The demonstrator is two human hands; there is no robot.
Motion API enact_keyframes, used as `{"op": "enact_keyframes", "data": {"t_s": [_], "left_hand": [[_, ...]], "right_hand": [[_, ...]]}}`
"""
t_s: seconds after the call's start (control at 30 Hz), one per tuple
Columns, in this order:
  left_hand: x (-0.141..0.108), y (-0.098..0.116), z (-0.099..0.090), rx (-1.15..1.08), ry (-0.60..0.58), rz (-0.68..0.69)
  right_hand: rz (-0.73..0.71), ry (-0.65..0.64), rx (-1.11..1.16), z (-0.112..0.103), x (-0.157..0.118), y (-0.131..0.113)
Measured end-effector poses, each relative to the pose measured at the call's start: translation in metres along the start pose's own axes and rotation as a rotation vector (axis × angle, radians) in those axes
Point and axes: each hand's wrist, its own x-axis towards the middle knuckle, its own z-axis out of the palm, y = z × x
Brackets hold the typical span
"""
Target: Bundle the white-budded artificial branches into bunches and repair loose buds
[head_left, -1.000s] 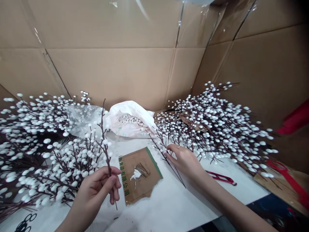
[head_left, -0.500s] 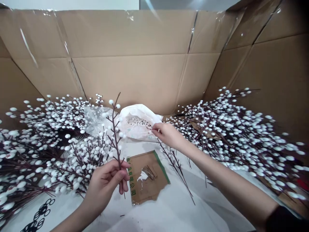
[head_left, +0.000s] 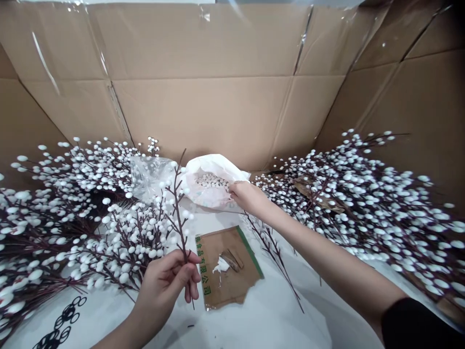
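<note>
My left hand (head_left: 172,281) is closed around the lower stem of a dark brown berry branch (head_left: 178,208), which stands nearly upright with a few white berries on it. At the right edge of an open white plastic bag (head_left: 207,198), my right hand (head_left: 249,195) has its fingers pinched together; what is between them is hidden. Loose white berries (head_left: 212,181) fill the bag's mouth. Below the bag lies a torn cardboard piece (head_left: 232,291) carrying a smear of white paste (head_left: 221,264) and a small brown stick (head_left: 231,261).
Bunches of white-berry branches (head_left: 119,242) crowd the left, with more branches (head_left: 356,194) on the right. Loose stems (head_left: 278,259) lie under my right forearm. Black rings (head_left: 60,325) sit front left. A clear plastic bag (head_left: 150,174) and cardboard walls (head_left: 199,106) stand behind.
The view has tilted down and shifted slightly. My left hand keeps its hold on the branch. My right hand stays at the bag's right edge, fingers still pinched.
</note>
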Motion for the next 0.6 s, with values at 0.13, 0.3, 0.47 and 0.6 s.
{"op": "enact_keyframes", "data": {"t_s": [0.13,0.3,0.47,0.6], "left_hand": [[0.0,0.001,0.0,0.025,0.016,0.014],[0.0,0.002,-0.003,0.028,0.017,0.016],[0.003,0.001,-0.003,0.002,-0.022,0.0],[0.002,0.0,0.0,0.041,-0.05,-0.014]], "right_hand": [[0.026,-0.056,-0.024,0.004,-0.003,-0.003],[-0.123,-0.192,0.116,-0.011,-0.05,-0.029],[-0.083,-0.362,0.261,-0.005,-0.103,-0.041],[-0.059,-0.363,0.39,0.018,-0.114,-0.034]]}}
